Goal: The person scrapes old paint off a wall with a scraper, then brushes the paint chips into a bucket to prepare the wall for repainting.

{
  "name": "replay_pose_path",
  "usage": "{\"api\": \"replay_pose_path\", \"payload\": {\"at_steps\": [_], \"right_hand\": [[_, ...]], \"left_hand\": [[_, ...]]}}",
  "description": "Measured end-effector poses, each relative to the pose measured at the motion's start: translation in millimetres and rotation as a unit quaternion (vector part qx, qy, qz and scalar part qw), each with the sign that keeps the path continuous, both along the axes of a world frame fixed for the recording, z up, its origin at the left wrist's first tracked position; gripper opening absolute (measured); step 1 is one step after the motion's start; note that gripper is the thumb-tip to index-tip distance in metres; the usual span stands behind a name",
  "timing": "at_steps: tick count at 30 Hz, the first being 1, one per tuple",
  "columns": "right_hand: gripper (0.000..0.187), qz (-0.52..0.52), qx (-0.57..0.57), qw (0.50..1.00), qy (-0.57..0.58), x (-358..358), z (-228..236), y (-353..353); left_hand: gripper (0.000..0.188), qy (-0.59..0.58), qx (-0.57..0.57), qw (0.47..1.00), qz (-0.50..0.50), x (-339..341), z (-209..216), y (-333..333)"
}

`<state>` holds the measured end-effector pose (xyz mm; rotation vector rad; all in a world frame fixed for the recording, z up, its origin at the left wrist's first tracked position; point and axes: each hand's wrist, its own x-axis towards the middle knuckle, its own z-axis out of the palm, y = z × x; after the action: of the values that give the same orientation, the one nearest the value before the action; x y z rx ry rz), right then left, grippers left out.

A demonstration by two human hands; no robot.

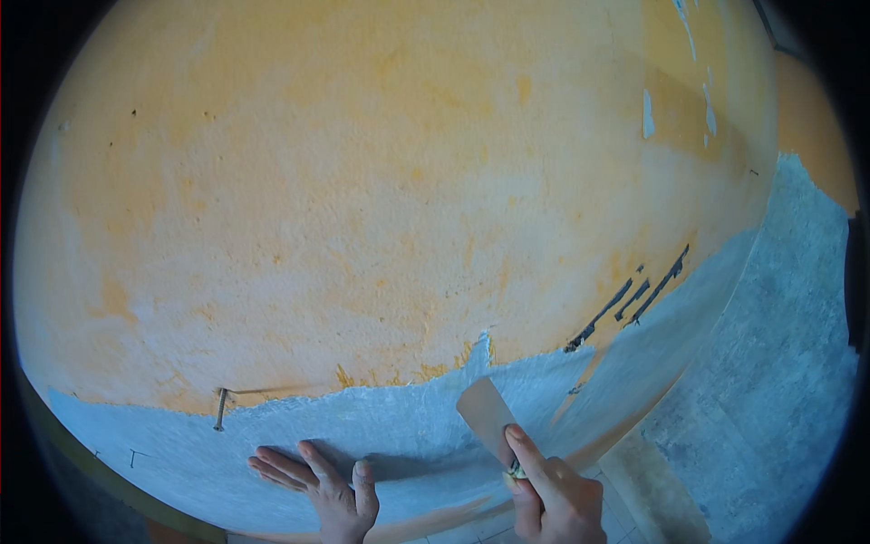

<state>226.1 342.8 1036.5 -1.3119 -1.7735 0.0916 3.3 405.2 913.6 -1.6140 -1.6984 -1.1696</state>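
Observation:
In front of me is a wall with faded orange paint [362, 199] above and a bare grey-blue band [399, 417] along its lower part. My left hand [335, 490] rests against the bare band, fingers spread and holding nothing. My right hand [562, 494] grips a putty knife [487, 415], its index finger laid along the blade. The blade points up and to the left, its wide end just below the ragged paint edge. Most of the handle is hidden in the fist. I cannot tell whether the blade touches the wall.
A nail [220, 410] sticks out left of centre, above my left hand. Dark streaks [634, 299] mark the paint at the right. Beyond the wall's corner, another surface [770, 344] is stripped to mottled grey-blue. Pale floor tiles [616, 508] show at the bottom.

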Motion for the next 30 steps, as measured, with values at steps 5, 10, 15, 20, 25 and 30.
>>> {"api": "replay_pose_path", "payload": {"at_steps": [5, 10, 15, 20, 25, 30], "right_hand": [[0.043, -0.002, -0.007, 0.999, -0.034, 3, -2, 1], [0.044, 0.014, -0.016, 0.999, -0.025, 6, 0, 1], [0.042, 0.029, -0.012, 0.999, 0.018, 6, 1, 1], [0.042, 0.019, -0.028, 0.999, 0.031, 7, 0, -2], [0.040, 0.023, -0.003, 0.999, 0.029, 9, -4, 1], [0.040, 0.026, -0.016, 1.000, 0.007, 13, -6, 2]], "left_hand": [[0.075, 0.002, -0.013, 1.000, 0.008, -1, -2, 0], [0.074, -0.002, -0.012, 1.000, 0.010, 2, 0, -1], [0.074, -0.020, -0.008, 1.000, 0.003, 8, 3, -2], [0.074, -0.027, -0.009, 1.000, -0.002, 8, 4, -2], [0.073, 0.000, -0.002, 1.000, 0.005, 2, 1, 0], [0.074, -0.006, -0.018, 1.000, 0.009, 0, -3, -1]]}}
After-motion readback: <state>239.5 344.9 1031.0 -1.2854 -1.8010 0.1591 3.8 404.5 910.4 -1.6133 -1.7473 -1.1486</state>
